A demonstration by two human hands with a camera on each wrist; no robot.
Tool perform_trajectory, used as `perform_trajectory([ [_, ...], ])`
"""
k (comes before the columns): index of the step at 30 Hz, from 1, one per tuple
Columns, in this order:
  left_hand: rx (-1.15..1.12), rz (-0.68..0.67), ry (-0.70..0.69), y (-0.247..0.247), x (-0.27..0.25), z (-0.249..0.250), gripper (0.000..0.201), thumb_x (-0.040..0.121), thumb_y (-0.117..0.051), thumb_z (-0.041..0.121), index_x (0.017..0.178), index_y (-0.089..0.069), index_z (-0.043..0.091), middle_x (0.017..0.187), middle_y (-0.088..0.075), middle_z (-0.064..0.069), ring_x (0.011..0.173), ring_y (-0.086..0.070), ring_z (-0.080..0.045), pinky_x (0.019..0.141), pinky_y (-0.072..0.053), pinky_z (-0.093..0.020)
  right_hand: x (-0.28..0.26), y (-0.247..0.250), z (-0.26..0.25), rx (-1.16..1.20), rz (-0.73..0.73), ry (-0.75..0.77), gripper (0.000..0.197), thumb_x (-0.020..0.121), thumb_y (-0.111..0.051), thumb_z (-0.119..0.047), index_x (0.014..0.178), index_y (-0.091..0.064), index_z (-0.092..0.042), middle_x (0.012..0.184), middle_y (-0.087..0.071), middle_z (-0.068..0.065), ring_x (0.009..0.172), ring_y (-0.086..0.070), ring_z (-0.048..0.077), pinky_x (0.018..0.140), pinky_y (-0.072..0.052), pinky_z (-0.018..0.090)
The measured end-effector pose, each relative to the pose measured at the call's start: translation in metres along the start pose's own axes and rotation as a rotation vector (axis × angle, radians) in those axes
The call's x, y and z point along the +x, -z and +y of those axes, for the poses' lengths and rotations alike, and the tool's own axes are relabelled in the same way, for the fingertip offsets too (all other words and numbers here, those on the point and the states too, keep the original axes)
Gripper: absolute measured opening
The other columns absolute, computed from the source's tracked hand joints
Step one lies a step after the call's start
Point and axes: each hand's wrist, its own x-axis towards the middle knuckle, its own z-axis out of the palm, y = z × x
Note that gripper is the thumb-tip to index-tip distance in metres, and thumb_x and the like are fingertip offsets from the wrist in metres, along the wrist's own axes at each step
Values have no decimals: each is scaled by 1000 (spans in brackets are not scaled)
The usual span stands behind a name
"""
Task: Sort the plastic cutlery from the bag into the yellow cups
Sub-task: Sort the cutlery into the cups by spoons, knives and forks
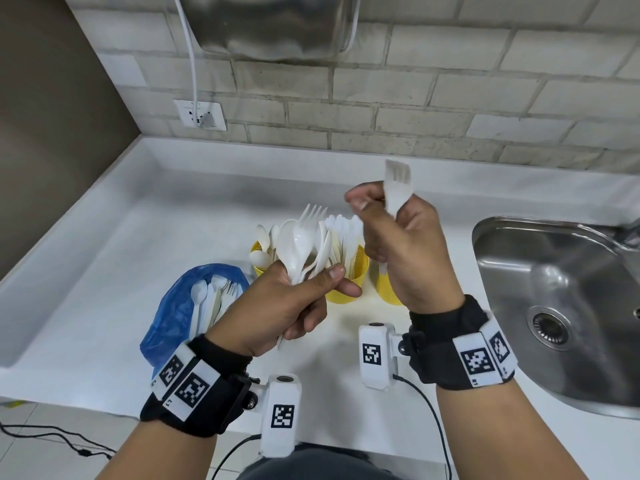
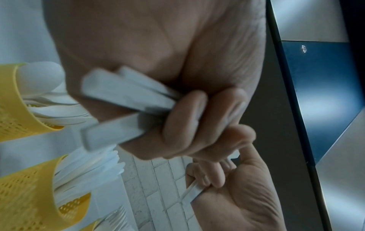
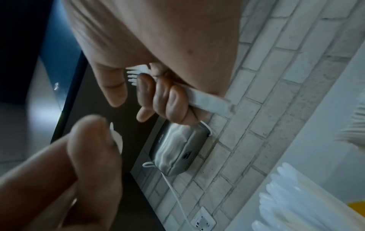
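Note:
My left hand (image 1: 304, 299) grips a bunch of white plastic cutlery (image 1: 304, 244), spoons and a fork fanned upward; its handles (image 2: 126, 93) stick out below the curled fingers. My right hand (image 1: 398, 244) holds a single white fork (image 1: 396, 188) upright, tines up, above the cups; in the right wrist view the fork (image 3: 207, 98) lies under the curled fingers. Three yellow perforated cups stand behind the hands: the left cup (image 1: 258, 268) holds spoons, the middle cup (image 1: 349, 285) knives, the right cup (image 1: 389, 289) is mostly hidden. A blue bag (image 1: 180, 306) with more cutlery lies to the left.
A white counter (image 1: 104, 271) runs left to a brown wall. A steel sink (image 1: 561, 299) lies at the right. On the brick wall behind hang a metal hand dryer (image 1: 277, 26) and a socket (image 1: 201, 114) with a white cable.

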Motion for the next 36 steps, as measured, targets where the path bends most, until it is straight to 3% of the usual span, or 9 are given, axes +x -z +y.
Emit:
perform_trajectory([
  [3,43,-28,23,0,1,1,52,82,-65,63,94,-80,15,45,-40,-6,35,-27,-15,42,-22,-23,-2,-4,-1,-112,-96,50,6,92,-74,-17,92,-75,-11,63,-43,23,58,-38,33,62,-41,31],
  [7,55,-36,41,1,0,1,44,89,-68,56,96,-80,14,47,-41,-8,36,-29,-15,43,-22,-25,-2,-3,1,-149,-81,68,7,92,-75,-6,85,-75,-7,56,-47,-3,58,-44,19,63,-43,32],
  [12,86,-30,35,1,0,3,40,86,-65,53,97,-80,17,48,-41,-9,37,-29,-16,42,-24,-21,-4,-5,6,-107,-53,138,9,94,-72,-4,86,-72,-9,66,-56,24,61,-51,20,62,-44,27],
  [16,121,-40,22,2,-2,3,35,89,-66,47,91,-79,14,47,-41,-8,37,-30,-16,41,-25,-20,1,-4,10,-92,70,195,7,98,-66,-16,92,-68,-14,64,-54,-5,54,-44,9,60,-38,27],
  [20,149,-42,29,0,-4,3,37,90,-65,47,85,-77,13,45,-40,-7,36,-30,-15,41,-26,-20,3,0,10,-11,104,102,7,96,-64,-17,90,-64,-16,54,-45,-11,45,-37,10,53,-34,26],
  [25,202,-93,37,-4,-6,9,32,98,-62,35,86,-72,7,40,-47,7,35,-31,-11,39,-26,-21,-6,-6,9,211,-121,-166,14,93,-70,-20,97,-63,-9,49,-40,-7,39,-32,12,46,-20,28],
  [29,214,-136,28,-6,-7,12,20,102,-58,23,95,-64,5,50,-63,9,33,-34,-6,36,-27,-18,-12,-13,4,255,-205,-280,15,95,-65,-18,92,-67,-3,60,-61,3,45,-58,14,42,-42,19],
  [34,200,-109,62,-4,-7,7,35,96,-65,35,88,-73,2,40,-46,2,35,-30,-13,39,-26,-19,-7,-13,3,301,-109,-273,29,106,-52,-21,80,-59,-10,56,-37,5,42,-32,11,45,-23,24],
  [36,199,-125,60,-3,-8,7,36,93,-65,42,85,-76,8,41,-42,-3,37,-29,-17,40,-27,-19,-2,-11,4,447,-58,-279,31,107,-49,-23,78,-56,-11,63,-41,4,45,-32,13,45,-28,25],
])
